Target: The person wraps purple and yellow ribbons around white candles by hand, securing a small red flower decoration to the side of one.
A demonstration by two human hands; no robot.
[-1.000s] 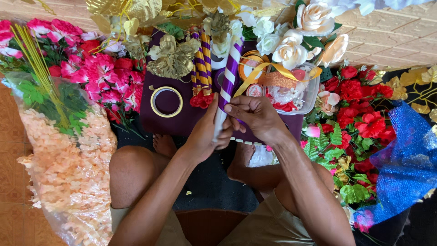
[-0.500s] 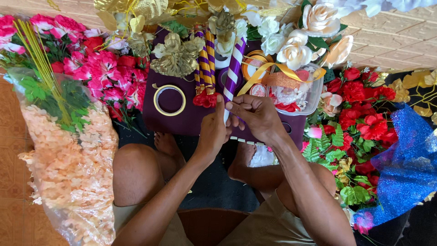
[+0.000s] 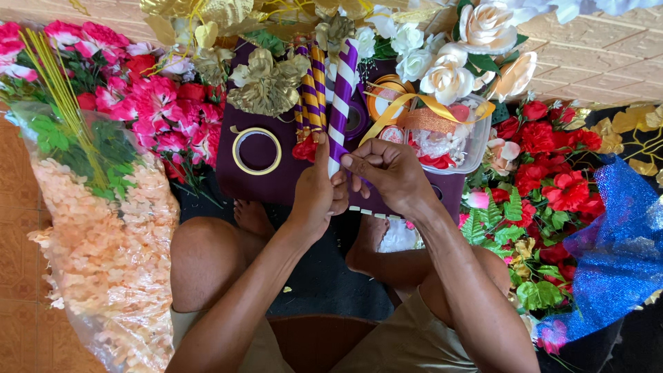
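Note:
My left hand [image 3: 319, 193] grips the lower end of a long stick wrapped in purple and white spiral stripes [image 3: 342, 93], which points up and away from me. My right hand [image 3: 388, 169] pinches the same stick just beside the left, fingertips at its base. Behind the stick lie two purple and gold striped sticks [image 3: 311, 90] on a dark purple cloth [image 3: 276, 179]. A roll of gold-edged tape [image 3: 256, 150] rests on that cloth to the left. My bare feet and knees show below the hands.
Pink artificial flowers [image 3: 148, 114] and a clear bag of peach petals [image 3: 103, 242] sit at left. Gold leaves [image 3: 266, 83], white roses [image 3: 449, 76] and a clear tub of trimmings [image 3: 449, 138] lie behind. Red flowers [image 3: 559, 179] and blue glitter mesh [image 3: 615, 255] fill the right.
The striped stick has tilted more upright and both hands have shifted slightly along its lower end. The view has moved a little closer.

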